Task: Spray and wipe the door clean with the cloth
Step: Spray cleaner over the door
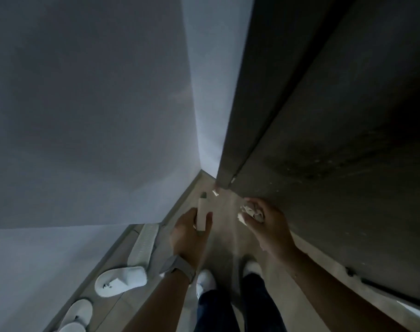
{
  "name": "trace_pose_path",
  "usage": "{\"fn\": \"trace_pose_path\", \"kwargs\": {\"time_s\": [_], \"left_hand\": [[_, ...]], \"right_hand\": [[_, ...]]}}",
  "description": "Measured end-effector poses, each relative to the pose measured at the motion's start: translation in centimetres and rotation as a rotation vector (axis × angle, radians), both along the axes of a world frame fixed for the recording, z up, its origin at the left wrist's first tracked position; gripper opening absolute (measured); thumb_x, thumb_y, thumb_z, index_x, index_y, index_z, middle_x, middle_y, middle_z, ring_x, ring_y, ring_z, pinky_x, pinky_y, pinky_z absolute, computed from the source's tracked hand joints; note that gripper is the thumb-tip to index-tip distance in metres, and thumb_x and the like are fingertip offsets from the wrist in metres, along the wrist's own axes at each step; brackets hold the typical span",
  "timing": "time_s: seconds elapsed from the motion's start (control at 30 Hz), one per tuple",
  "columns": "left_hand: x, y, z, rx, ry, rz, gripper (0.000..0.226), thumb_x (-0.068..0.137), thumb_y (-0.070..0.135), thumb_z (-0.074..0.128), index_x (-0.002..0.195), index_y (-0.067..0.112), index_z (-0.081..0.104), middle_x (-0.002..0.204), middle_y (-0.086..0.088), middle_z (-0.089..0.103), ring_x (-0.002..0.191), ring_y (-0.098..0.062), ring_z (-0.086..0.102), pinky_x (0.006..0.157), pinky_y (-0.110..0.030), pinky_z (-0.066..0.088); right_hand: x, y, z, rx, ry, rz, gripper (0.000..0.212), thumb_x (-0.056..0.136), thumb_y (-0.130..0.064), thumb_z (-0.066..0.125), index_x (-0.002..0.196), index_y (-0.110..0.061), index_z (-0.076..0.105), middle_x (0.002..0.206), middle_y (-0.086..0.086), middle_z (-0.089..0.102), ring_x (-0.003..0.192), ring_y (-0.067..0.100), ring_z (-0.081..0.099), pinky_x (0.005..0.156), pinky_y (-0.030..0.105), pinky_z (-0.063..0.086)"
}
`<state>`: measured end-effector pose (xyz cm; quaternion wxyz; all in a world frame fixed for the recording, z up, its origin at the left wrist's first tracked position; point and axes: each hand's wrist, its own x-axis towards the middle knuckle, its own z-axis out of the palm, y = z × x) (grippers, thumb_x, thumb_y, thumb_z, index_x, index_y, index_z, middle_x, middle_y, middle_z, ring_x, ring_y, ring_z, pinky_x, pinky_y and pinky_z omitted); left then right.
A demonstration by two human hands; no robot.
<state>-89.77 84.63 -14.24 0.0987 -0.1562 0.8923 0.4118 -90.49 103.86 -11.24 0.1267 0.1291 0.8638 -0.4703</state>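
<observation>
A dark grey door (pixel 336 130) fills the right side of the head view, its lower edge near the floor. My left hand (pixel 189 233) grips a slim pale spray bottle (pixel 201 214) that points toward the corner ahead. A crumpled light cloth (pixel 250 212) is held in my right hand (pixel 268 226), low and close beside the door's bottom part. I cannot tell whether the cloth touches the door.
Pale walls (pixel 84 116) close off the left and meet in a corner ahead. White slippers (pixel 120 280) and a white ribbed mat (pixel 143 245) lie along the skirting at left. My feet (pixel 205 281) stand on the narrow floor strip. A dark bar (pixel 383 287) runs low at right.
</observation>
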Motion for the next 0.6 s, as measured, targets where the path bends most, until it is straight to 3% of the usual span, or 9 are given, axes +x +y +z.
{"fn": "trace_pose_path", "kwargs": {"time_s": [0.13,0.2,0.27,0.37,0.5,0.6], "left_hand": [[-3.3,-1.1,-8.3,-0.175,0.086,-0.114,0.013,0.083,0.027,0.069,0.076,0.02,0.062,0.072,0.005,0.058,0.065,-0.016,0.055,0.052,-0.022,0.039],[-5.3,-1.4,-12.9,-0.131,-0.012,-0.068,0.012,0.09,0.031,0.066,0.08,0.024,0.061,0.074,0.009,0.058,0.066,-0.011,0.055,0.054,-0.017,0.035],[-6.6,-1.7,-17.8,-0.026,-0.075,0.023,0.01,0.093,0.037,0.063,0.092,0.027,0.062,0.081,0.009,0.062,0.073,-0.01,0.06,0.06,-0.018,0.041],[-7.8,-1.9,-24.3,0.05,-0.061,0.051,0.025,0.09,0.036,0.068,0.111,0.023,0.063,0.093,0.005,0.066,0.083,-0.013,0.06,0.07,-0.017,0.042],[-9.6,-1.0,-31.4,0.042,-0.034,0.02,0.026,0.09,0.031,0.069,0.113,0.019,0.064,0.091,0.006,0.064,0.082,-0.012,0.059,0.065,-0.008,0.037],[-10.7,-0.6,-35.3,0.007,0.051,0.003,0.028,0.09,0.03,0.07,0.115,0.02,0.066,0.09,0.008,0.063,0.08,-0.011,0.059,0.066,-0.01,0.039]], "right_hand": [[-2.2,-1.8,-9.3,-0.08,-0.091,0.035,0.03,0.086,-0.022,0.073,0.111,-0.03,0.061,0.105,-0.019,0.062,0.098,-0.01,0.058,0.078,0.003,0.043],[-3.1,-2.4,-14.6,-0.107,-0.108,0.04,0.03,0.085,-0.02,0.073,0.112,-0.027,0.064,0.107,-0.015,0.065,0.1,-0.006,0.059,0.077,0.005,0.045],[-3.8,-2.7,-19.5,-0.115,-0.112,0.032,0.03,0.084,-0.019,0.073,0.113,-0.024,0.065,0.107,-0.011,0.066,0.1,-0.003,0.061,0.075,0.004,0.045],[-4.6,-2.7,-25.9,-0.152,-0.108,-0.029,0.027,0.084,-0.013,0.073,0.106,-0.026,0.065,0.104,-0.008,0.068,0.097,0.002,0.063,0.077,0.011,0.046],[-5.8,-1.8,-32.8,-0.161,-0.115,-0.079,0.027,0.083,-0.011,0.075,0.105,-0.023,0.066,0.102,-0.009,0.068,0.095,0.0,0.063,0.073,0.008,0.047],[-5.9,-1.0,-36.5,-0.168,-0.136,-0.108,0.029,0.083,-0.011,0.075,0.109,-0.02,0.067,0.104,-0.011,0.067,0.095,0.0,0.063,0.071,0.009,0.049]]}}
